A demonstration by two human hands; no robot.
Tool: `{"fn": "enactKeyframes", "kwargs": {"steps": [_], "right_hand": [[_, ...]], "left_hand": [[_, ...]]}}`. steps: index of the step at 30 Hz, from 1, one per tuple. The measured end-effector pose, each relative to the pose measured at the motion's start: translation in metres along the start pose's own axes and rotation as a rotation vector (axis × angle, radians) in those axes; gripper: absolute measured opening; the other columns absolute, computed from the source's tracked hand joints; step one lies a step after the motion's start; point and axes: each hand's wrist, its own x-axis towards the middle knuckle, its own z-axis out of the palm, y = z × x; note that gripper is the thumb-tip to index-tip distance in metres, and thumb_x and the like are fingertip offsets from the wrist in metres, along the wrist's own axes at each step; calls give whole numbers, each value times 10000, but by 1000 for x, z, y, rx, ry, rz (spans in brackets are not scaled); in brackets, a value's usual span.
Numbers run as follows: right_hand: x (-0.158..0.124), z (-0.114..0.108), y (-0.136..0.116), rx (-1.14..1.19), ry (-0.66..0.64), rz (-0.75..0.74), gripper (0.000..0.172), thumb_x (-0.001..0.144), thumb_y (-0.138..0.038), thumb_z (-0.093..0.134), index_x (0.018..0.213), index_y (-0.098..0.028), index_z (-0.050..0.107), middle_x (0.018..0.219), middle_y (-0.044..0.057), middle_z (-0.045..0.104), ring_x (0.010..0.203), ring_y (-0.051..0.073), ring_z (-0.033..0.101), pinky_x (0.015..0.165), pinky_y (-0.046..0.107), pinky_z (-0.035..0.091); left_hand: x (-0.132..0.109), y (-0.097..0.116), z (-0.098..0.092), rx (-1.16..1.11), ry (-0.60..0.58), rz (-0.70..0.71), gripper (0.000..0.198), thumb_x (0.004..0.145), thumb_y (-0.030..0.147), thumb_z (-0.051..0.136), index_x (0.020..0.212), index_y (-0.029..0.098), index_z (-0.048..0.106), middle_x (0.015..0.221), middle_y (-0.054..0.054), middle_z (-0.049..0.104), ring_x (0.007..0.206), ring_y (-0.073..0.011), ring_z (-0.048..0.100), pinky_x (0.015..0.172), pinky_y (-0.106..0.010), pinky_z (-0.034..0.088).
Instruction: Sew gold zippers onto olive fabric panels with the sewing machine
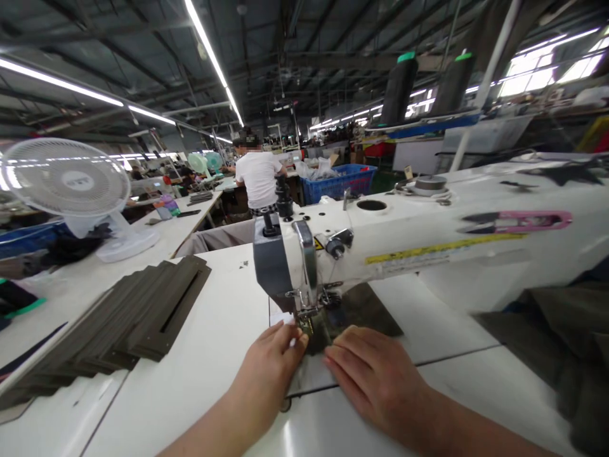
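- Centrally, the dark fabric piece (318,341) lies between the two sets of fingertips, its far part under the presser foot (309,311).
- Left hand (269,362): thumb and forefinger close together at the fabric's left edge; whether they pinch or merely press cannot be told. A white speck beside the thumb is too small to identify.
- Right hand (380,371): fingers bent and side by side, tips at the fabric's right edge; any grip beneath them is hidden.
- Just beyond the right fingers: a flat dark panel (370,311); whether it joins the piece cannot be told.
- Directly beyond both hands: the white sewing machine (409,225), its arm extending rightward with pink-handled snips (533,221) and a yellow measuring strip (447,248).
- Left of the left fingers: overlapping dark pieces (114,324), then a white fan (71,181).
- Well right of the right fingers: heaped dark cloth (547,336).
- Farthest beyond the fingertips: a person (259,181) in white, near a blue basket (333,187).
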Motion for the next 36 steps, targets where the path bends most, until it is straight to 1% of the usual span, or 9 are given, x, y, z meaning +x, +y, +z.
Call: {"fn": "enactKeyframes", "kwargs": {"steps": [2, 4, 7, 11, 13, 16, 20, 25, 36], "right_hand": [[-1, 2, 1, -54, 23, -15, 236, 885, -149, 410, 941, -110, 636, 882, 104, 669, 822, 195, 620, 765, 331, 526], [0, 8, 4, -40, -2, -33, 294, 897, -120, 353, 987, -70, 628, 961, 129, 665, 880, 200, 624, 797, 320, 525], [2, 18, 8, -14, -72, -56, 330, 888, -64, 319, 926, -32, 645, 932, 149, 674, 828, 204, 645, 784, 313, 535], [4, 24, 11, -28, -77, -44, 344, 890, -62, 307, 889, -42, 651, 910, 154, 678, 782, 219, 655, 689, 314, 562], [6, 24, 12, -30, -75, -30, 356, 895, -68, 294, 884, -50, 650, 907, 156, 678, 767, 222, 658, 666, 319, 565], [8, 25, 13, -18, -82, 1, 355, 897, -75, 290, 880, -64, 645, 907, 152, 678, 783, 221, 657, 700, 330, 561], [9, 27, 15, 22, -109, 21, 314, 885, -74, 325, 887, -92, 638, 931, 143, 671, 839, 217, 647, 763, 337, 543], [11, 28, 19, 72, -138, 63, 264, 859, -58, 371, 849, -98, 632, 849, 129, 674, 857, 221, 641, 770, 338, 536], [13, 27, 19, 78, -158, 110, 329, 894, -98, 302, 812, -116, 620, 800, 118, 669, 808, 212, 648, 738, 333, 538]], "left_hand": [[-5, 3, 1, 33, 40, 16, 238, 888, 135, 345, 983, 140, 564, 956, -114, 621, 912, -213, 604, 824, -386, 518], [-7, 4, 2, 57, 65, 24, 250, 884, 107, 333, 948, 141, 573, 938, -108, 639, 902, -205, 618, 845, -399, 513], [-5, 3, 5, 76, 92, 35, 253, 886, 94, 334, 877, 134, 583, 868, -100, 647, 843, -191, 636, 803, -371, 535], [1, -2, 9, 86, 125, 63, 253, 899, 108, 337, 866, 134, 586, 808, -89, 633, 785, -179, 635, 745, -343, 550], [2, -3, 9, 73, 119, 48, 252, 908, 119, 341, 851, 138, 586, 770, -77, 622, 765, -174, 627, 718, -325, 551], [4, -4, 10, 39, 98, 12, 250, 915, 148, 355, 809, 133, 581, 712, -65, 600, 727, -177, 610, 674, -311, 544], [4, -5, 11, 12, 66, -13, 221, 906, 157, 379, 830, 122, 584, 721, -68, 590, 709, -185, 587, 660, -321, 534], [5, -7, 13, -5, 29, -56, 176, 874, 128, 433, 785, 131, 586, 723, -59, 582, 710, -181, 574, 675, -314, 518], [6, -11, 14, 1, 47, -47, 125, 824, 87, 489, 762, 118, 593, 726, -60, 599, 694, -186, 569, 688, -311, 525]]}}
